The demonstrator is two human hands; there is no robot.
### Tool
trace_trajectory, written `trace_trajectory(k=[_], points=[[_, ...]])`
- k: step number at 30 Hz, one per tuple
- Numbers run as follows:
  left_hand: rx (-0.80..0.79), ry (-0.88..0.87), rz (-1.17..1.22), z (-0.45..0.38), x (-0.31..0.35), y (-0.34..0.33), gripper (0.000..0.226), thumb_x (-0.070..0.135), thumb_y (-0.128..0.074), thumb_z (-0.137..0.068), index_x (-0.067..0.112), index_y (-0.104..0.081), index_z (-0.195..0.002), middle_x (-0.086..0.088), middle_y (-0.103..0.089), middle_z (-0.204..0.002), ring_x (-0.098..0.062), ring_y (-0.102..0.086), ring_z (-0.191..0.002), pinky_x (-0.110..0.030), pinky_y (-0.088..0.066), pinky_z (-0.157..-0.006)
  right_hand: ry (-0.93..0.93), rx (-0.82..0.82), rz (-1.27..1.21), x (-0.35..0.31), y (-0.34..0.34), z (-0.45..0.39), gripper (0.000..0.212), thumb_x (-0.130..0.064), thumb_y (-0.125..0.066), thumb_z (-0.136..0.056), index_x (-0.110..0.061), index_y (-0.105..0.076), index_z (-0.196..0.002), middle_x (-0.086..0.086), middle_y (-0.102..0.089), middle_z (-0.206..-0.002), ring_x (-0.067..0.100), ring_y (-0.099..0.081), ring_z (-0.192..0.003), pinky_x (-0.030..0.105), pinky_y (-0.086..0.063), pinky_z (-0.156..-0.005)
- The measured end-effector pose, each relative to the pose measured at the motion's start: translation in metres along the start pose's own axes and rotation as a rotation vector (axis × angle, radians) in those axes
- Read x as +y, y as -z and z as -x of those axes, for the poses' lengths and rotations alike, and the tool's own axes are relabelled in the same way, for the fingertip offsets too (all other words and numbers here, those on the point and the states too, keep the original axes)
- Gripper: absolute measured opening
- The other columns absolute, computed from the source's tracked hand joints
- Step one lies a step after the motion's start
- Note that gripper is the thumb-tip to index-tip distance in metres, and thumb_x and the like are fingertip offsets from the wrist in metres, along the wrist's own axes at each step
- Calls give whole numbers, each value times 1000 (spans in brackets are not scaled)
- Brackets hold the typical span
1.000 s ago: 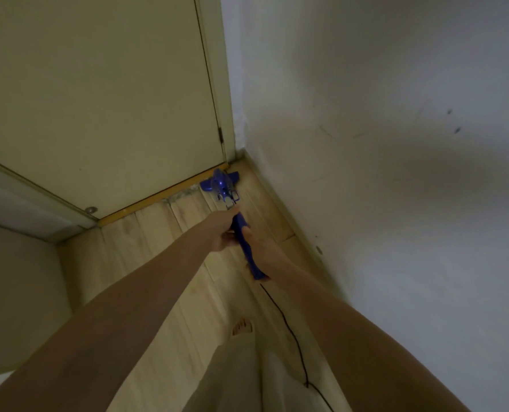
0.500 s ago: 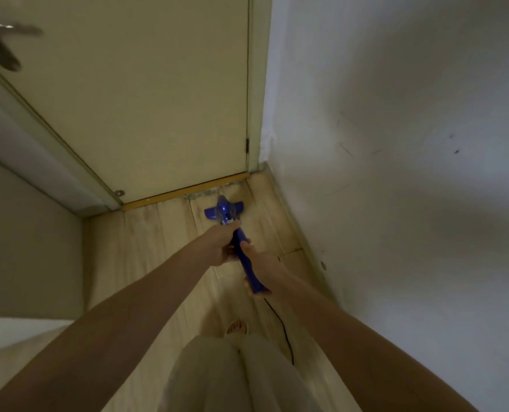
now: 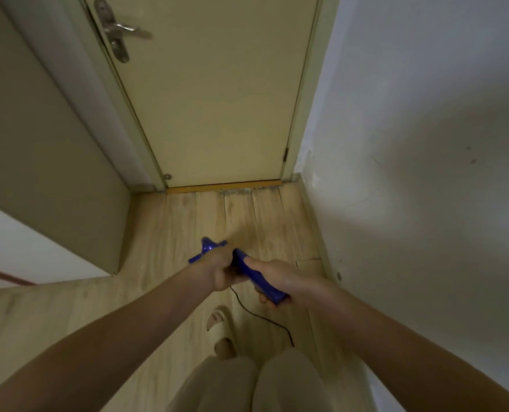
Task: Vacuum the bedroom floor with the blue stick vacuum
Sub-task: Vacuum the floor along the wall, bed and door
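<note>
Item: blue stick vacuum [image 3: 259,278], gripped by our left hand [image 3: 217,270] forward and right hand [image 3: 272,279] at the rear; head [image 3: 207,251] on floor [image 3: 164,233], short of door [image 3: 217,99]. Advice: slow, overlapping passes, cord [image 3: 265,318] clear.

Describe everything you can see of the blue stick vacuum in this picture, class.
The blue stick vacuum looks like glossy blue plastic. Its handle slants toward the person, gripped by the left hand higher up the stick and the right hand near the handle's end. Its floor head sits on the wooden floor, short of the door. A thin black cord trails below.
</note>
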State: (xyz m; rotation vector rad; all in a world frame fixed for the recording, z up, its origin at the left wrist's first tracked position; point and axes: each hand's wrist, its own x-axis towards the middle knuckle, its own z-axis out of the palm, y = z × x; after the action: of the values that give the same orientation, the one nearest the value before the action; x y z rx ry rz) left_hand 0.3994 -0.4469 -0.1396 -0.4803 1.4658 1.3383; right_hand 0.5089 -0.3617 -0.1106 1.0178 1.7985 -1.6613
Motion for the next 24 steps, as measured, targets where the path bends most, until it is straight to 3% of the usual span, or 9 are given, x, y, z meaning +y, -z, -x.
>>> trace_trajectory(k=[3, 7, 10, 12, 17, 24], points=[[-25, 22, 163, 7, -8, 2, 24, 20, -35, -105, 2, -42, -120, -16, -54, -105, -30, -55, -106, -43, -46, -85, 12, -33, 159, -2, 8, 0, 50, -60, -39, -97, -14, -57, -87, -4, -60, -60, 4, -56, -44, 18, -43, -45], [-44, 11, 233, 1, 8, 6, 23, 20, -34, -105, 0, -44, -109, -19, -53, -107, -30, -56, -104, -43, -47, -84, 2, -66, 128, -21, 14, -15, 48, -56, -43, -97, -10, -55, -90, -3, -57, -56, 6, -53, -42, 18, -41, -40], [-35, -5, 229, -12, 31, 17, 23, 16, -36, -104, 0, -47, -91, -17, -56, -98, -27, -57, -87, -42, -47, -84, -4, -57, 41, -38, 8, -36, 46, -52, -44, -99, -8, -55, -91, -1, -56, -55, 8, -52, -41, 19, -40, -38], [-21, -3, 214, -20, 47, 28, 18, 15, -38, -103, 0, -46, -98, -16, -55, -89, -26, -57, -82, -43, -46, -83, -17, -50, -6, -51, -2, -55, 47, -53, -45, -98, -7, -55, -89, 0, -56, -55, 10, -51, -41, 21, -40, -38], [-6, -14, 204, -47, 95, 72, 33, 21, -43, -102, 3, -43, -131, -13, -54, -89, -29, -54, -119, -42, -45, -82, -21, -47, -75, -91, -36, -108, 49, -55, -43, -97, -9, -53, -90, 3, -54, -63, 13, -50, -47, 24, -38, -42], [45, -19, 170, -95, 171, 139, 38, 22, -55, -97, 5, -45, -129, -14, -60, -103, -26, -61, -91, -42, -51, -77, -2, -17, -160, -158, -81, -177, 47, -55, -41, -98, -10, -53, -92, 2, -56, -65, 10, -54, -45, 20, -42, -40]])
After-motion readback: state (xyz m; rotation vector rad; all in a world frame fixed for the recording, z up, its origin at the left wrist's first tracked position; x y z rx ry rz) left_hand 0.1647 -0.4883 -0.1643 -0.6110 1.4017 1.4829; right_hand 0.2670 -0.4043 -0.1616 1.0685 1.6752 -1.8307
